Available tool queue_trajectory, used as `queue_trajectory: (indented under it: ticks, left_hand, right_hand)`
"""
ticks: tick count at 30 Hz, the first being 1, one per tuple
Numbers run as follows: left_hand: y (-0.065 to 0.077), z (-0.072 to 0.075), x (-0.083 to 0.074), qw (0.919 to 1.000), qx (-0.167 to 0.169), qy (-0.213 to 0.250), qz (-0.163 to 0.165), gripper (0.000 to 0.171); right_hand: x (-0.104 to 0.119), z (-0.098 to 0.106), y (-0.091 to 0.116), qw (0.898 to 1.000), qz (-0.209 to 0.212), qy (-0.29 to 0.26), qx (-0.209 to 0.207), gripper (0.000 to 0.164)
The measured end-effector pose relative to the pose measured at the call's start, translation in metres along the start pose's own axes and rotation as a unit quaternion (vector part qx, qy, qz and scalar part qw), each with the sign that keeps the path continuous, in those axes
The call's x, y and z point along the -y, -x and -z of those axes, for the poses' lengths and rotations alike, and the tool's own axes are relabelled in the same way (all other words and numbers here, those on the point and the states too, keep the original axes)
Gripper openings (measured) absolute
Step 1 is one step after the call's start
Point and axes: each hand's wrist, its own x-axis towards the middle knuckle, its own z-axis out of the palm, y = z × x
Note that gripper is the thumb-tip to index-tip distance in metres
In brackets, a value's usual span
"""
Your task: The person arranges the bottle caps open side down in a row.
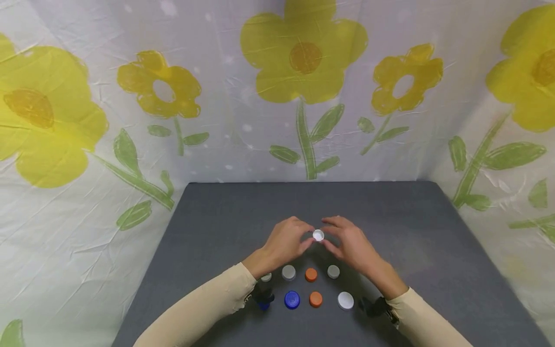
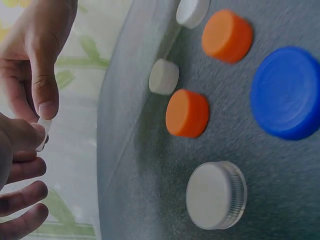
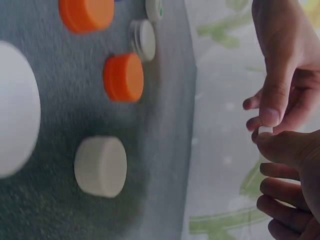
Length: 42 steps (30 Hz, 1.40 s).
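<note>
Both hands meet over the far part of the dark table at a small white bottle cap [image 1: 318,235], its hollow side facing the head camera. My left hand [image 1: 286,243] pinches the cap's left edge with thumb and fingers. From the other side my right hand [image 1: 349,243] pinches it too, its remaining fingers spread. In the left wrist view, both thumbs lie at the cap [image 2: 44,134], which is partly covered. The right wrist view shows only a sliver of the cap [image 3: 265,130] between the thumbs.
On the dark table [image 1: 217,217], two rows of caps lie below the hands, including orange [image 1: 310,274], blue [image 1: 292,300] and white [image 1: 345,300] ones. The left forearm and wrist camera partly cover a pale cap [image 1: 266,277] and another blue cap [image 1: 263,306]. A flowered curtain [image 1: 243,144] surrounds the table.
</note>
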Motion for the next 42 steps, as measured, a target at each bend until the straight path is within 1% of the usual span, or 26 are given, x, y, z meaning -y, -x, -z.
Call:
queue_trajectory:
  ticks: [4,8,18,22,26,32,36,38,42]
  left_hand:
    - [0.013,0.007,-0.005,0.9998,-0.015,0.011,-0.01,0.023]
    - [0.024,0.011,-0.007,0.9991,-0.031,0.017,-0.021,0.022]
    - [0.05,0.013,-0.01,0.9977,-0.051,0.036,-0.026,0.022]
    - [0.057,0.015,-0.011,0.9975,-0.053,0.041,-0.023,0.022]
    - [0.063,0.014,-0.012,0.9977,-0.049,0.043,-0.017,0.023]
    - [0.071,0.012,-0.012,0.9983,-0.045,0.037,-0.007,0.024]
    - [0.074,0.013,-0.013,0.9978,-0.055,0.032,-0.017,0.025]
    - [0.075,0.013,-0.013,0.9973,-0.065,0.02,-0.027,0.027]
    - [0.078,0.016,-0.013,0.9948,-0.087,-0.025,-0.048,0.032]
  right_hand:
    - [0.011,0.002,0.004,1.0,0.012,-0.003,-0.004,0.028]
    - [0.021,0.003,0.008,1.0,0.019,-0.006,-0.006,0.03]
    - [0.034,-0.009,0.017,0.998,0.04,-0.029,-0.029,0.03]
    - [0.039,-0.013,0.02,0.998,0.033,-0.041,-0.027,0.031]
    - [0.043,-0.015,0.023,0.998,0.018,-0.055,-0.016,0.031]
    - [0.048,-0.018,0.026,0.998,0.012,-0.068,-0.005,0.03]
    - [0.049,-0.019,0.025,0.997,0.016,-0.076,-0.006,0.029]
    - [0.05,-0.019,0.025,0.997,0.018,-0.081,-0.007,0.029]
    - [0.05,-0.019,0.024,0.995,0.018,-0.095,-0.011,0.027]
